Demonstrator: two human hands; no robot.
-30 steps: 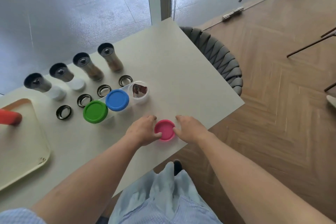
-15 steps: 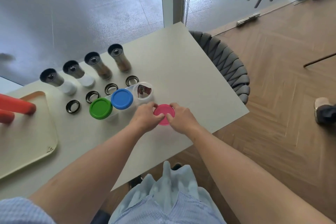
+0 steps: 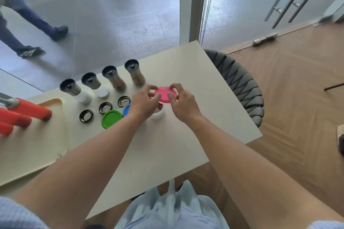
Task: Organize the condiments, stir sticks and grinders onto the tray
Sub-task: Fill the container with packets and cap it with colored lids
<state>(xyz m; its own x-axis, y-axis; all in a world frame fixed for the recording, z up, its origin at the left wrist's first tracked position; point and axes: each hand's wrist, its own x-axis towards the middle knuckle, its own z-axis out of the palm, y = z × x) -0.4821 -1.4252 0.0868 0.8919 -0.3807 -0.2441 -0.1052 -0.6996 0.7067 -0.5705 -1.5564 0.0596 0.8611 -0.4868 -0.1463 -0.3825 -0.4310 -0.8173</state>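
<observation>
The table (image 3: 195,72) carries all items. The tray (image 3: 28,154) lies well to the left of the left hand (image 3: 144,103) and bears red-handled tools (image 3: 29,111). The left hand and the right hand (image 3: 183,102) face each other, each with thumb and fingertips pinching the rim of the pink lid (image 3: 164,95), which sits between them. The clear container (image 3: 158,114) stands directly under the lid; contact between the two cannot be determined. A row of four grinders (image 3: 111,78) stands beyond and left of the left hand. The green lid (image 3: 111,118) and blue lid (image 3: 127,109) sit just left of the left wrist. Three black rings (image 3: 86,116) lie between grinders and lids.
</observation>
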